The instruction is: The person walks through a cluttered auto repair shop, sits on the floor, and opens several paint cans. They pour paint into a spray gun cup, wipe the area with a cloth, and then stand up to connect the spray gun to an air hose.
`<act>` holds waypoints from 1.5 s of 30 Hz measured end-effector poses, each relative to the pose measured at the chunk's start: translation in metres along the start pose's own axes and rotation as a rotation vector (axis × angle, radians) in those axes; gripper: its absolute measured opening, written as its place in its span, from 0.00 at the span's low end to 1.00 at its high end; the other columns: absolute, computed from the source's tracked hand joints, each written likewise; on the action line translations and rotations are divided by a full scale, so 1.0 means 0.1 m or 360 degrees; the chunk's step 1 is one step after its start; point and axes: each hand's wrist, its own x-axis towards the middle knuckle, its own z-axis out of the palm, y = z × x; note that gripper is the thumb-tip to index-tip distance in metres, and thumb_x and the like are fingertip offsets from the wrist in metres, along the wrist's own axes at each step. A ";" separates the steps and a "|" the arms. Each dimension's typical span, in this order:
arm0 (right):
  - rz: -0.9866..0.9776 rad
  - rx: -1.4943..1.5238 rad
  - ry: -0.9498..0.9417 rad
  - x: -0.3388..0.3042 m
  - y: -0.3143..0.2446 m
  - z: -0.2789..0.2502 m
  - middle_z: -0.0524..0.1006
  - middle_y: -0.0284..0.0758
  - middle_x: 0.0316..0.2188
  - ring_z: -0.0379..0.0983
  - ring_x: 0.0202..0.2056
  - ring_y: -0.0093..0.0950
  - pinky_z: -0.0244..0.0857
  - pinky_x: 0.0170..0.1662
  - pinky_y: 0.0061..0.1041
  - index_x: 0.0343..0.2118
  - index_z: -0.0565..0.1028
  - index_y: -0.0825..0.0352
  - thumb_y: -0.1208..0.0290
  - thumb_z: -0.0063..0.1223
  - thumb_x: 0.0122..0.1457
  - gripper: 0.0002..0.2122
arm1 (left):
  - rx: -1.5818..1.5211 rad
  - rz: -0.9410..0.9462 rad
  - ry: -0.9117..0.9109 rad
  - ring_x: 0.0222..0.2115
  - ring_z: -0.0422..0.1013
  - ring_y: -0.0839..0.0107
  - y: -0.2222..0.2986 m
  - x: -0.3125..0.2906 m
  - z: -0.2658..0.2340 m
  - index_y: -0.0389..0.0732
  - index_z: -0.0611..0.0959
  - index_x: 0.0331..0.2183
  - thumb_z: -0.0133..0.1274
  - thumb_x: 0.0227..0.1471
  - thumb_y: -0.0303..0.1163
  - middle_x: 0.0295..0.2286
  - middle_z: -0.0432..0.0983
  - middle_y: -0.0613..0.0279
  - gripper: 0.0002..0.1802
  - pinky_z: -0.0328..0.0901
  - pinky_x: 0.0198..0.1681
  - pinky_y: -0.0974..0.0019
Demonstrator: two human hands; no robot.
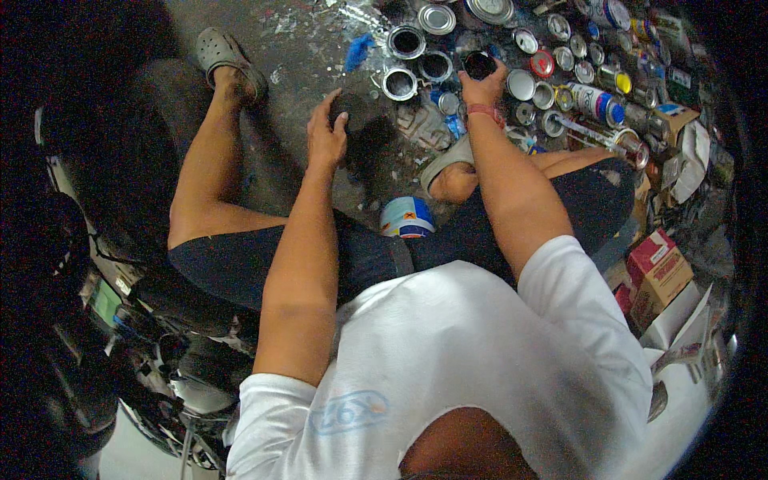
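My right hand (490, 83), with a reddish band at the wrist, is closed round the side of an open paint can (479, 65) with a dark inside. It is among the cans at the upper right. My left hand (326, 138) is over the floor left of the cans, thumb and fingers apart. A dark patch lies beside its fingertips; whether it is shadow or an object I cannot tell. Between the hands stand open cans with dark insides, among them a can (399, 83) with a pale rim and another can (406, 42) behind it.
Many cans and lids crowd the upper right, including a red-rimmed can (542, 63) and a spray can (596, 104) lying down. A blue-and-white tub (406, 216) stands between my legs. Blue scrap (359, 51) lies on the stained floor. A cardboard box (660, 268) sits at the right.
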 end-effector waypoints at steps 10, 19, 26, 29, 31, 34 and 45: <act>-0.0559 0.0198 0.0148 -0.32 -0.99 -0.28 0.71 0.48 0.53 0.71 0.53 0.46 0.65 0.58 0.42 0.57 0.63 0.64 0.70 0.73 0.40 0.39 | -0.0300 -0.0044 0.0054 0.60 0.66 0.49 -0.18 0.00 0.09 0.55 0.75 0.61 0.53 0.60 0.25 0.58 0.71 0.46 0.28 0.59 0.66 0.51; -0.1371 -0.0046 -0.0311 -0.76 -1.61 -0.54 0.72 0.43 0.52 0.69 0.54 0.46 0.64 0.59 0.44 0.57 0.66 0.62 0.62 0.73 0.37 0.41 | -0.0284 -0.0017 0.0088 0.61 0.66 0.49 -0.32 0.04 0.12 0.56 0.76 0.61 0.56 0.59 0.29 0.58 0.72 0.50 0.29 0.59 0.66 0.52; -0.1647 -0.0341 -0.0825 -1.00 -1.93 -0.55 0.74 0.40 0.48 0.74 0.50 0.45 0.69 0.54 0.43 0.56 0.69 0.60 0.61 0.73 0.38 0.38 | -0.0322 -0.0004 0.0148 0.59 0.67 0.48 -0.36 0.02 0.16 0.53 0.73 0.62 0.57 0.59 0.30 0.57 0.73 0.47 0.30 0.61 0.64 0.51; -0.1687 -0.0765 -0.1031 -1.09 -2.00 -0.47 0.74 0.40 0.48 0.74 0.49 0.47 0.68 0.52 0.44 0.59 0.69 0.59 0.57 0.75 0.37 0.41 | -0.0421 -0.0032 0.0133 0.61 0.67 0.50 -0.35 0.00 0.14 0.54 0.73 0.62 0.57 0.59 0.32 0.58 0.72 0.48 0.30 0.61 0.64 0.52; -0.1742 -0.0949 -0.1157 -1.15 -2.00 -0.43 0.73 0.40 0.49 0.73 0.49 0.47 0.68 0.52 0.45 0.61 0.69 0.56 0.55 0.77 0.37 0.43 | -0.0458 -0.0114 0.0064 0.61 0.66 0.50 -0.34 -0.01 0.12 0.54 0.73 0.62 0.58 0.59 0.32 0.59 0.71 0.49 0.30 0.61 0.65 0.52; -0.1811 -0.1156 -0.1224 -1.20 -2.01 -0.35 0.72 0.40 0.51 0.72 0.52 0.46 0.67 0.52 0.47 0.62 0.68 0.55 0.55 0.76 0.40 0.42 | -0.0426 -0.0147 0.0062 0.62 0.66 0.51 -0.31 -0.02 0.09 0.56 0.73 0.62 0.58 0.60 0.34 0.60 0.71 0.51 0.30 0.60 0.66 0.52; -0.1782 -0.1564 -0.1314 -1.35 -2.05 -0.09 0.70 0.41 0.56 0.69 0.57 0.45 0.65 0.54 0.53 0.63 0.68 0.51 0.54 0.77 0.40 0.43 | -0.0414 -0.0231 0.0020 0.63 0.65 0.50 -0.32 -0.04 0.08 0.59 0.73 0.63 0.58 0.61 0.38 0.61 0.70 0.52 0.29 0.59 0.66 0.50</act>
